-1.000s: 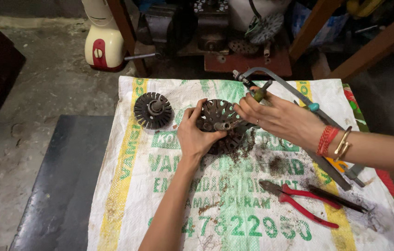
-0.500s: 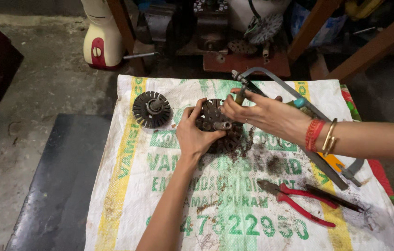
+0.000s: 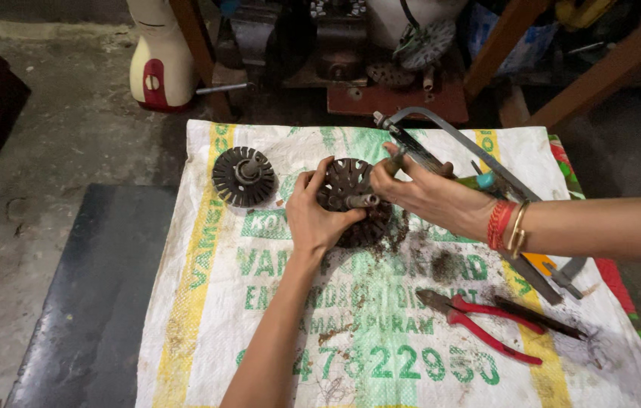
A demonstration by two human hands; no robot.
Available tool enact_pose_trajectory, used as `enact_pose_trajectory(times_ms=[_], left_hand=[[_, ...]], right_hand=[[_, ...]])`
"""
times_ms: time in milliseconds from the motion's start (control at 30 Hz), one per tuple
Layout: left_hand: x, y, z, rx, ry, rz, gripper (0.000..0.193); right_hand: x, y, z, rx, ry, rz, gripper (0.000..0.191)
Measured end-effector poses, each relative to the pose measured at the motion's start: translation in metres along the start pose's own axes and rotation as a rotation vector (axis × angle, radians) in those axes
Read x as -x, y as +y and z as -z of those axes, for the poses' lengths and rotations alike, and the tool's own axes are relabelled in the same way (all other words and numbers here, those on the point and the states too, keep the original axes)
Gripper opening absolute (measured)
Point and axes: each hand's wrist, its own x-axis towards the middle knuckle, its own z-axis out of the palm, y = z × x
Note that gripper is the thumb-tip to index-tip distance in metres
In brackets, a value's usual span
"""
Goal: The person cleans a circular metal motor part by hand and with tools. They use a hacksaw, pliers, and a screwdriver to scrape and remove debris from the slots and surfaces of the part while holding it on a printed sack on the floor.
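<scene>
Head view. The left hand (image 3: 313, 215) grips a dark finned rotor (image 3: 350, 200) near the middle of the sack's (image 3: 207, 302) far half; its fingers curl over the rotor's left rim, the thumb pressing from below. The right hand (image 3: 430, 196) pinches a small rusty tool (image 3: 396, 161) between thumb and fingertips and sets it at the rotor's far right edge, beside the short shaft (image 3: 362, 201) that projects from the hub. Judged from this, the cleaning or stripping of the rotor is under way: brown debris (image 3: 441, 264) lies on the sack right of and below the rotor, yet the fins remain dirty, so work is left.

A second finned disc (image 3: 242, 175) lies apart toward the sack's far left corner, untouched. Both parts are round, cast-looking metal, matt black with rust, their fins set radially.

The sack is woven white plastic with yellow and green print, stained and creased. A hacksaw (image 3: 471, 143) with a grey steel frame lies along the right edge, partly beneath the right wrist. Red-handled pliers (image 3: 486, 321) lie near the near right corner, beside a dark rod (image 3: 535, 317). Red and gold bangles (image 3: 508, 225) ring the right wrist.
</scene>
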Motion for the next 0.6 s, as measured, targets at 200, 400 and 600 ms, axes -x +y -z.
enact_pose_trajectory(times_ms=[200,400,600], left_hand=[[-0.001,0.001,0.002,0.016,-0.008,0.013,0.099],[0.001,0.004,0.004,0.025,0.010,-0.007,0.099],[-0.001,0.004,0.006,0.003,-0.005,0.027,0.101]], right_hand=[[-0.018,-0.011,-0.015,0.016,0.118,-0.055,0.035],[-0.032,-0.008,-0.039,0.031,0.221,-0.123,0.026],[-0.031,-0.002,-0.051,-0.439,-0.107,-0.040,0.028]])
